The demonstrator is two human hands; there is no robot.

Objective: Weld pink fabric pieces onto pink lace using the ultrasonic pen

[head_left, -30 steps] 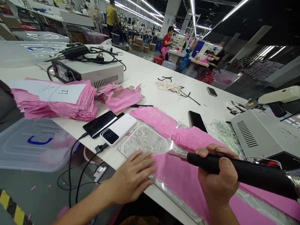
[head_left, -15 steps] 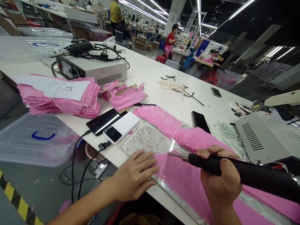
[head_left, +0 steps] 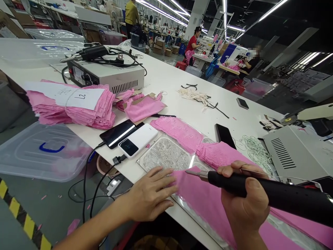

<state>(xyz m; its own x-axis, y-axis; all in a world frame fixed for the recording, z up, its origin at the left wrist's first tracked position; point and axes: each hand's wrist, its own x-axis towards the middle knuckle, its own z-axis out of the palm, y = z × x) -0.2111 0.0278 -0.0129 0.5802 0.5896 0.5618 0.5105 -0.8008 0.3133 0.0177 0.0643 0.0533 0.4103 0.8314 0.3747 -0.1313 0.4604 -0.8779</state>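
The white tabletop (head_left: 166, 88) in front of you has its near edge slanting from the left of the frame down to the bottom centre, passing under your left forearm; a broad stretch of its surface shows mid-frame, between the pale grey metal box (head_left: 111, 78) at upper left and the tangle of cream fabric strips (head_left: 194, 94). On the left, the stack of pink lace-edged fabric (head_left: 96, 116) bears a white paper sheet (head_left: 84, 99) handwritten "L2"; the marks on the white rectangular power bank (head_left: 144, 137) are too small to read. Your left hand (head_left: 153, 196) lies palm down, fingers slightly spread, at the left end of the smooth pink fabric panel (head_left: 200, 201) at lower centre. Your right hand (head_left: 246, 205) is wrapped around the black cylindrical tool (head_left: 288, 198) at lower right, whose long axis slopes gently up leftward, its metal point aimed left over the panel; you cannot tell whether it touches.
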